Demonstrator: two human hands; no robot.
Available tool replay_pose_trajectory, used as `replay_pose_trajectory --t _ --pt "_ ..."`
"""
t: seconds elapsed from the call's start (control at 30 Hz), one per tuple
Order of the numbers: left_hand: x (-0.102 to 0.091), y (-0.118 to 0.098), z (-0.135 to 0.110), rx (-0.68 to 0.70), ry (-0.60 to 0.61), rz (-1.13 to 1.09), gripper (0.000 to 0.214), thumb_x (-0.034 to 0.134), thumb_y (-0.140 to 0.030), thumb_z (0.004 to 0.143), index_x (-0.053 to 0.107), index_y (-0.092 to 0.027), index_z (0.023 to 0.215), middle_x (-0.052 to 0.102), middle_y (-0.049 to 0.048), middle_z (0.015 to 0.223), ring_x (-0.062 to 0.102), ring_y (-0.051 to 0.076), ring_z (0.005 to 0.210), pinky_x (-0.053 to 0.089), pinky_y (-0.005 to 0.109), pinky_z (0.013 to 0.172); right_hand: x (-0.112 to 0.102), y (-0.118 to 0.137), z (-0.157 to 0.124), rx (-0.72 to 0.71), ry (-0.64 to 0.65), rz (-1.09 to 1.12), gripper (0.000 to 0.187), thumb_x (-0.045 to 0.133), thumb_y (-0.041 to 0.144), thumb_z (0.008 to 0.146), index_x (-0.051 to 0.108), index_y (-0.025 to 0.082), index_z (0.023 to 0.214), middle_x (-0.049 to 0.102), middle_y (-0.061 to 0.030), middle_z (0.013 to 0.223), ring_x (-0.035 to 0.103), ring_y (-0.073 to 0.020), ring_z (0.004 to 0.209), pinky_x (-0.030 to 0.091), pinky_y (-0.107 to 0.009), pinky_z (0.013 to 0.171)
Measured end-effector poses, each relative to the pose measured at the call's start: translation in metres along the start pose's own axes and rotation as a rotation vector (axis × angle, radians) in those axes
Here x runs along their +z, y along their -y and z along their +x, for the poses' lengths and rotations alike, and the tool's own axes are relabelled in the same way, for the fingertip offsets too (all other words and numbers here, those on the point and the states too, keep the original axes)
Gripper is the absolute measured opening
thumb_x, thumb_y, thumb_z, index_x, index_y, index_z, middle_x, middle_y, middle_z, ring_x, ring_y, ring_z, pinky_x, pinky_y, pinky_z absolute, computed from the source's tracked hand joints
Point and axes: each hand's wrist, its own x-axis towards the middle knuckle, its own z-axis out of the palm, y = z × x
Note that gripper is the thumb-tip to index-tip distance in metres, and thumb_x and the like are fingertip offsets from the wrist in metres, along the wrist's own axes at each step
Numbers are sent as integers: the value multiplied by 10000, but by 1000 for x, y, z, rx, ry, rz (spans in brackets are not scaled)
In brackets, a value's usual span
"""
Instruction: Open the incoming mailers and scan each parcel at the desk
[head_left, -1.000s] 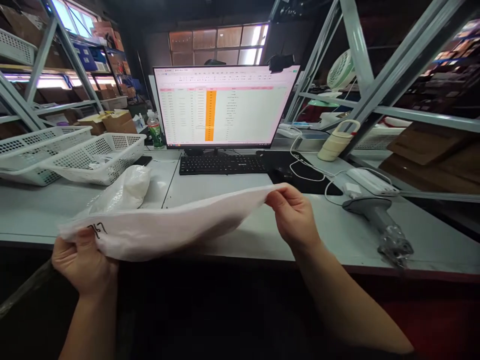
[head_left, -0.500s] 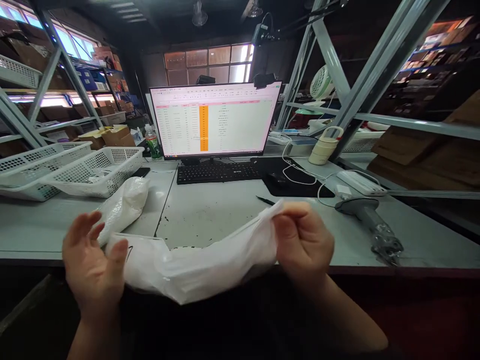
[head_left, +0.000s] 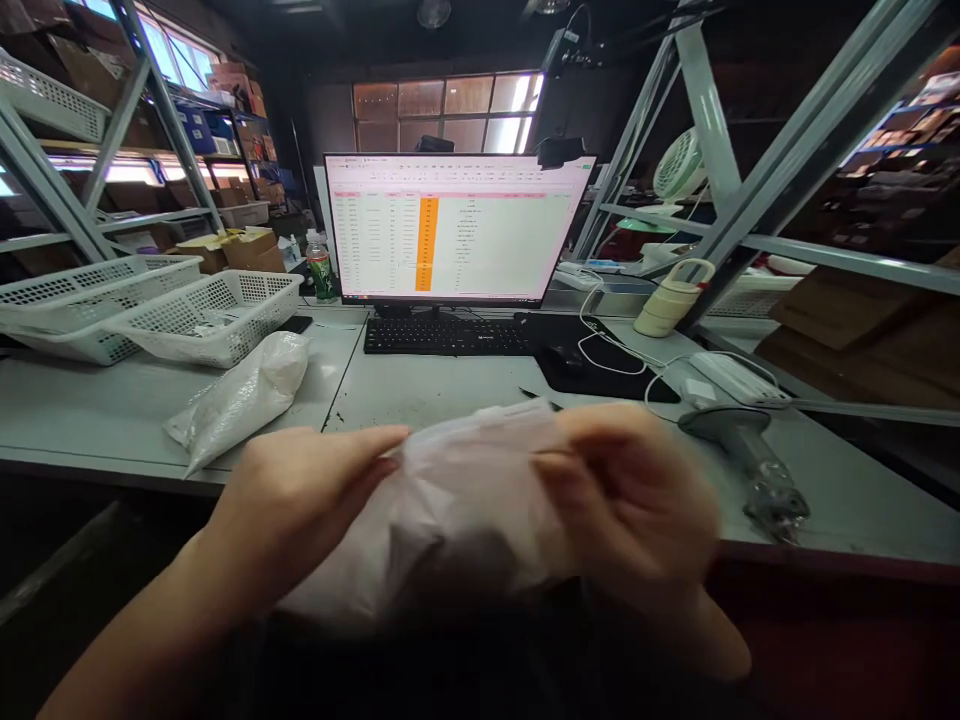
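Observation:
A white plastic bag (head_left: 465, 500) is bunched up between both my hands, just in front of the desk's near edge. My left hand (head_left: 300, 495) grips its left side with fingers curled onto the plastic. Blurred by motion, my right hand (head_left: 634, 500) is closed on the bag's right side. The bag's lower part sags out of sight below the hands.
A second filled plastic bag (head_left: 240, 398) lies on the grey desk (head_left: 450, 385) at left, near white mesh baskets (head_left: 202, 315). Behind are a keyboard (head_left: 446, 335), a monitor (head_left: 457, 228), a mouse on a black mat (head_left: 600, 370), and a handheld scanner (head_left: 750, 455) at right.
The bag was held stretched wide. My left hand let go, then came in and gripped it again, and both hands moved together, crumpling the bag into a bundle.

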Motion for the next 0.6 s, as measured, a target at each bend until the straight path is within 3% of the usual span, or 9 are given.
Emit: replay_pose_trajectory --t 0.13,0.23,0.33,0.47,0.53,0.6 --pt "12 9 3 -24 54 -133 282 540 -356 991 631 -251 1237 746 15 997 707 162 842 529 264 722 43 0 4 -56 189 100 158 543 268 981 553 201 838 573 45 642 499 -77 520 374 -209 514" --pt "21 8 3 -47 110 -210 222 478 -322 1017 669 -219 971 701 -12 801 652 129 695 481 239 621 69 -4 0 -85 287 147 240 494 265 1001 537 185 779 550 40 636 463 -73 529 351 -212 528" --pt "29 7 3 -50 92 -194 323 432 -322 1028 599 -197 781 604 -21 653 562 121 576 411 246 539 76 -5 -2 -75 296 179 302 473 268 1005 515 184 718 509 40 617 427 -74 537 339 -217 536" --pt "33 15 0 -18 68 -152 344 404 -340 1031 557 -196 759 569 -19 639 523 123 555 375 255 527 62 -8 3 -18 202 251 293 509 255 980 526 183 697 487 41 606 425 -74 538 346 -215 526" --pt "31 25 -7 -42 78 -122 340 413 -354 1024 565 -199 762 570 -15 647 522 132 566 372 262 538 47 -15 5 63 71 271 251 544 259 965 566 185 727 520 36 631 459 -82 557 359 -217 530" --pt "23 41 -20 -112 104 -118 336 432 -375 1014 580 -204 765 578 -9 665 533 141 590 381 267 556 29 -27 5 171 -142 280 227 596 284 942 598 191 734 527 38 641 458 -87 564 351 -221 522"
